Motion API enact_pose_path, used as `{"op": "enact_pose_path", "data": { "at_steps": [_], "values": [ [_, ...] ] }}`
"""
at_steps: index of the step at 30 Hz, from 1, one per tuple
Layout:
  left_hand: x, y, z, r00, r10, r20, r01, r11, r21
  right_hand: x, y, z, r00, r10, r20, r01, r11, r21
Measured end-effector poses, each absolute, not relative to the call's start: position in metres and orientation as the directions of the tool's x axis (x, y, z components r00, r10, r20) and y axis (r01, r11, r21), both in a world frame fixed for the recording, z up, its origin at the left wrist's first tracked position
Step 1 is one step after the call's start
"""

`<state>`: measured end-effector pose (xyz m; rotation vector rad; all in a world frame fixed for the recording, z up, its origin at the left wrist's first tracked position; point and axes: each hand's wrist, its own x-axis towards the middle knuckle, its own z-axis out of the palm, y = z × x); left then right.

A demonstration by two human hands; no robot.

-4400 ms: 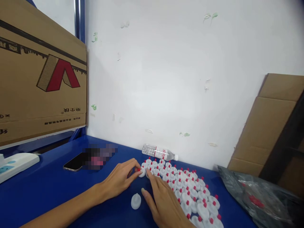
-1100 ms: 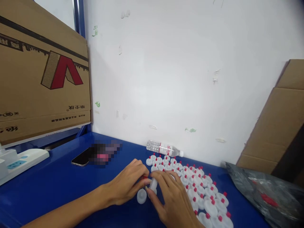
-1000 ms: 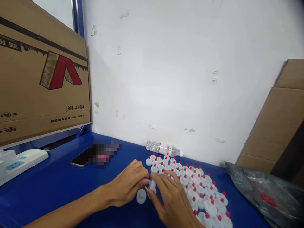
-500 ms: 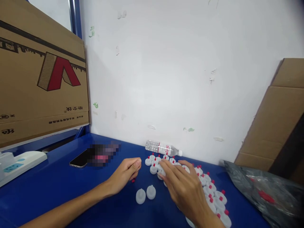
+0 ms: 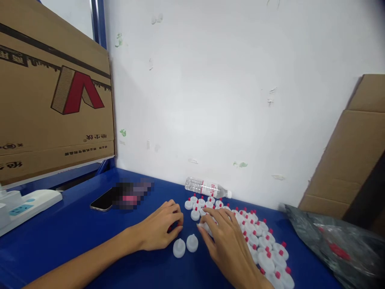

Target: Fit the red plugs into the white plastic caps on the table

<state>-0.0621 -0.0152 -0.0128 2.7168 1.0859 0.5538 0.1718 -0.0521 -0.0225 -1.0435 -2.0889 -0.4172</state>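
My left hand rests low over the blue table, fingers and thumb curled around a small red cap, which is mostly covered. To its right stand two squat white bottles with bare nozzles. My right hand reaches over a group of similar white bottles tipped with red caps. Its thumb and fingers close around a white bottle, partly hidden beneath the hand.
Against the wall lies a clear drink bottle on its side. On the left are a phone, a power strip and a large printed carton. A grey plastic bag and folded cardboard occupy the right.
My left hand has come down from a raised pinch onto the red cap on the table. The right hand has shifted slightly left and lower over the bottles.
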Motion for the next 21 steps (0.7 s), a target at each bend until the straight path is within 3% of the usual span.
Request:
{"op": "enact_pose_path", "data": {
  "at_steps": [11, 21],
  "values": [
    [-0.0629, -0.0148, -0.016, 0.679, 0.664, 0.314, 0.613, -0.748, 0.254, 0.1737, -0.0502, -0.0306, -0.437, 0.641, 0.631, 0.826, 0.564, -0.002],
    [-0.0615, -0.0116, -0.0153, 0.651, 0.656, 0.382, 0.61, -0.752, 0.251, 0.1763, -0.0485, -0.0305, -0.415, 0.668, 0.617, 0.868, 0.494, 0.049]
  ]
}}
